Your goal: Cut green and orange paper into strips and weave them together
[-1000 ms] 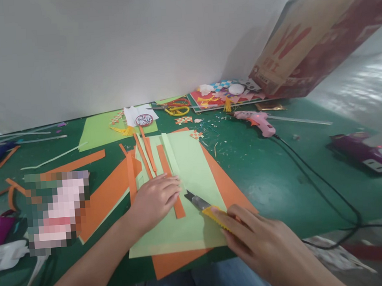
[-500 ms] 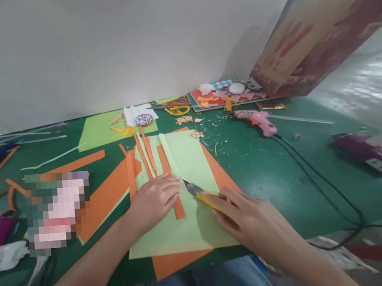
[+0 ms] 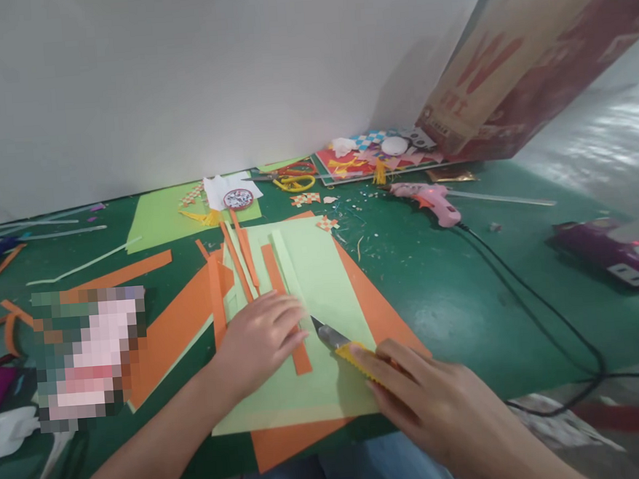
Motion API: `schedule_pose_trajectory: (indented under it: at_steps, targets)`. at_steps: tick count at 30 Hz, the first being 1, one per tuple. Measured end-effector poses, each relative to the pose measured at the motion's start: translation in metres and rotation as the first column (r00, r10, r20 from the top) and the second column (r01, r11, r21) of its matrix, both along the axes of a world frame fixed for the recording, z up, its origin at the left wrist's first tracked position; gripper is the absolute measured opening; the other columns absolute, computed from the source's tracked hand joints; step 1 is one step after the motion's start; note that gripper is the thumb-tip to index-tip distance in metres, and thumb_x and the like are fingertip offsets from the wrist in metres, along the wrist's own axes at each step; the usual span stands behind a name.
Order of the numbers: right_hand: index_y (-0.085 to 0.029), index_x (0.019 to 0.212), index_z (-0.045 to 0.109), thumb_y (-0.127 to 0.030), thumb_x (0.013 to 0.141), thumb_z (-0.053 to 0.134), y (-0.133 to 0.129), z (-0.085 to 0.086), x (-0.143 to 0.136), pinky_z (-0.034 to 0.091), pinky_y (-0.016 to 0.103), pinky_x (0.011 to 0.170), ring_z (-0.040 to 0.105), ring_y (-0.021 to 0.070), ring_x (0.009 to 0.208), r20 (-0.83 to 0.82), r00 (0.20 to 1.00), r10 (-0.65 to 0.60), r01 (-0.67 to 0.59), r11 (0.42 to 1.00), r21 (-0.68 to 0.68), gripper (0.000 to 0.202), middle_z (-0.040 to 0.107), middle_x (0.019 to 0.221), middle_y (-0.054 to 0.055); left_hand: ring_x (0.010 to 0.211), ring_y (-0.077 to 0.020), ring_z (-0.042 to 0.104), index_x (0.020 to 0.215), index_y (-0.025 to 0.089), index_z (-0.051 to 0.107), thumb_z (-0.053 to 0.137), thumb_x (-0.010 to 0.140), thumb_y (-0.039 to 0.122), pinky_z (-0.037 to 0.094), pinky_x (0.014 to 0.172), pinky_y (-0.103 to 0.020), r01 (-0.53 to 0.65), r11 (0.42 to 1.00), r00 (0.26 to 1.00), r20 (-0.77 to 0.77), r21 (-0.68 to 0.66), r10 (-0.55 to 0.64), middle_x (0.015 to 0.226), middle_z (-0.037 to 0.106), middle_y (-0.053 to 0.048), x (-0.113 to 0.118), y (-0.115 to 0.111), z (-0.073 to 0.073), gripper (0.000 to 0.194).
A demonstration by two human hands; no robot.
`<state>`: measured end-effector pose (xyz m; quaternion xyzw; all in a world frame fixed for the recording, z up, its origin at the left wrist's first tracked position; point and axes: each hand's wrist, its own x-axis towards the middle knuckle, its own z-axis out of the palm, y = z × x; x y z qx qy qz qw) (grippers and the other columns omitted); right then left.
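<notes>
My left hand (image 3: 264,338) lies over paper strips, fingers bent slightly and close together, pressing down. Under its fingertips run a pale green strip (image 3: 287,264) and a narrow orange strip (image 3: 301,354). Both rest on a pale green sheet (image 3: 330,385). In my right hand (image 3: 417,386) is a yellow utility knife (image 3: 354,354), its blade out and pointing forward and left. The blade tip is just right of my left fingers, over the green sheet; whether it touches the paper I cannot tell. Orange paper (image 3: 295,442) shows beneath the sheet.
A pink glue gun (image 3: 437,203) trails a black cord on the right. Yellow-handled scissors (image 3: 296,183) lie at the back, near paper decorations (image 3: 347,164). More orange strips (image 3: 119,275) and a blurred-out object (image 3: 95,357) are on the left. A paper bag (image 3: 520,65) leans at back right.
The pale green strip has shifted slightly right and toward me, with my left fingers on it. My right hand has drawn the knife a little toward me and to the right.
</notes>
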<state>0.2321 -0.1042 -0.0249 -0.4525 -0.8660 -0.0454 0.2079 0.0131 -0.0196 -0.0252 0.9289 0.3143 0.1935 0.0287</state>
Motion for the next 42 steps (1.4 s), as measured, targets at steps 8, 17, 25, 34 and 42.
schedule_pose_trajectory:
  at_steps: [8,17,25,34,42]
  targets:
    - [-0.013,0.107,0.062,-0.015,0.091,0.030,0.000,-0.002,0.001,0.041,0.022,0.041,0.058,0.0095,0.052,0.030,0.999,-0.024,0.024,1.000,0.004,0.035,0.060,0.075,0.003,0.117,-0.0227,0.056,0.114,0.014,0.061,0.042,0.093,0.047,0.044,0.102,-0.040,-0.084,0.996,0.991,-0.106,-0.015,0.082,0.125,0.061,-0.009,-0.007,0.006,-0.004,0.044]
    - [-0.014,0.106,0.064,-0.015,0.090,0.033,0.011,-0.001,0.000,0.037,0.023,0.040,0.051,0.0087,0.047,0.074,0.996,-0.057,0.054,0.998,0.040,0.034,0.061,0.076,0.003,0.121,-0.0206,0.053,0.118,0.017,0.061,0.041,0.092,0.049,0.039,0.106,-0.037,-0.125,0.988,0.985,-0.133,-0.088,0.113,0.128,0.059,-0.005,-0.005,0.005,-0.002,0.045]
    - [-0.019,0.111,0.063,-0.018,0.088,0.040,0.033,-0.004,-0.003,0.032,0.022,0.041,0.052,0.0081,0.047,0.098,0.989,-0.114,0.112,0.993,0.026,0.032,0.063,0.079,0.002,0.121,-0.0202,0.052,0.119,0.015,0.059,0.039,0.092,0.051,0.039,0.107,-0.039,-0.118,0.987,0.988,-0.111,-0.107,0.106,0.129,0.058,-0.006,-0.005,0.005,-0.005,0.050]
    - [-0.015,0.111,0.062,-0.016,0.091,0.034,0.022,-0.004,-0.003,0.034,0.024,0.040,0.053,0.0084,0.046,0.072,0.995,-0.073,0.069,0.996,0.056,0.035,0.062,0.076,0.003,0.111,-0.0197,0.060,0.110,0.013,0.063,0.032,0.097,0.044,0.046,0.101,-0.038,-0.015,1.000,0.994,-0.107,0.024,0.017,0.117,0.066,-0.009,-0.001,-0.003,0.002,0.046]
    - [-0.013,0.105,0.063,-0.015,0.095,0.024,-0.002,0.001,-0.003,0.038,0.023,0.041,0.056,0.0081,0.049,0.024,0.999,-0.023,0.023,0.999,0.024,0.040,0.060,0.072,0.002,0.087,-0.0193,0.066,0.089,0.013,0.065,0.038,0.097,0.028,0.050,0.092,-0.038,0.097,0.994,0.992,-0.087,0.041,-0.093,0.090,0.071,-0.007,0.004,-0.007,0.008,0.032]
